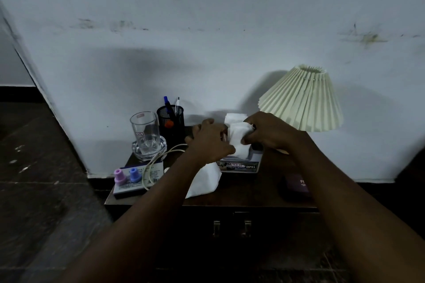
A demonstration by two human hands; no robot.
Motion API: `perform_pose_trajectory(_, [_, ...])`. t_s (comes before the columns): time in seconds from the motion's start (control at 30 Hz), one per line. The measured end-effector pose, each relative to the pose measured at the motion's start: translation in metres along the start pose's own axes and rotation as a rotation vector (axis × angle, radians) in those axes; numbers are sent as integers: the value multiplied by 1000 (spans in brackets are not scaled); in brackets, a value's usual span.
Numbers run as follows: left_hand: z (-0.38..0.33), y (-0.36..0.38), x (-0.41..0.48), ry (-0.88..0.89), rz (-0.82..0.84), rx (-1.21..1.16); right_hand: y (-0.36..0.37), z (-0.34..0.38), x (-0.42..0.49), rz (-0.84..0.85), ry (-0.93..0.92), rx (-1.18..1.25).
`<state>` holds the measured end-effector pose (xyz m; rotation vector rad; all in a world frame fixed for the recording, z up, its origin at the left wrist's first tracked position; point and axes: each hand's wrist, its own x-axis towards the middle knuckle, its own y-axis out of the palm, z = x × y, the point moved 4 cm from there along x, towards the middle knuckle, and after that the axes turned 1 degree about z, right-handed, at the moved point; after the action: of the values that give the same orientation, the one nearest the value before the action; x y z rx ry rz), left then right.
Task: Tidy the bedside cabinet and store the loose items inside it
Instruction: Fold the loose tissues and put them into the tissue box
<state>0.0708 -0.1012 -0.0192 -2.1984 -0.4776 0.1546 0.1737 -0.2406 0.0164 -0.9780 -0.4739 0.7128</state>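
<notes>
Both forearms reach over the bedside cabinet (253,188), and the left hand (210,143) and right hand (270,133) each curl their fingers round one crumpled white tissue (239,135), gripping it between them just above the tissue box (239,165). Under the left wrist a second tissue (204,181) lies loose on the worktop, with a white cable (154,165) and a flat box (138,182) bearing a pink and a blue cap further left of that hand. Beyond the left hand stand a glass (145,132) and a mesh pen holder (171,122), beyond the right hand a pleated lamp (301,99).
</notes>
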Motion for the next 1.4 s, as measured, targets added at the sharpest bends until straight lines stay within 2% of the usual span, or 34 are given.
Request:
perform_pose_trajectory(0.17, [-3, 1, 1, 16, -28, -15, 10, 4, 4, 49, -22, -112])
perform_pose_trajectory(0.3, [-2, 1, 5, 10, -43, 13, 2, 4, 7, -14, -58, -156])
perform_pose_trajectory(0.43, [-2, 4, 7, 14, 14, 133, 9, 4, 6, 47, -73, -260])
perform_pose_trajectory(0.5, [-1, 7, 7, 7, 28, 121, 17, 3, 9, 58, -77, -311])
perform_pose_trajectory(0.6, [1, 6, 8, -1, -22, 81, 17, 4, 13, 42, -80, -328])
perform_pose_trajectory(0.77, [11, 18, 21, 11, 29, 127, 7, 5, 11, 26, -103, -323])
perform_pose_trajectory(0.93, [10, 13, 19, 3, 4, -34, 14, 4, 13, 17, -64, -331])
perform_pose_trajectory(1.03, [5, -12, 10, 20, 19, -317, 3, 8, 11, -8, -79, -343])
perform_pose_trajectory(1.1, [14, -35, 5, -30, -30, -385, -7, 10, 8, -37, -76, -325])
perform_pose_trajectory(1.17, [27, -52, 2, -27, -85, -253, -21, 13, 1, -99, -83, -322])
perform_pose_trajectory(1.2, [34, -53, 2, -37, -56, -179, -29, 16, -3, -140, -86, -310])
perform_pose_trajectory(1.3, [51, -40, 0, -70, 172, 94, -56, 31, -24, -275, -101, -189])
perform_pose_trajectory(1.4, [58, -21, -5, -20, 261, 316, -63, 55, -53, -357, -107, -57])
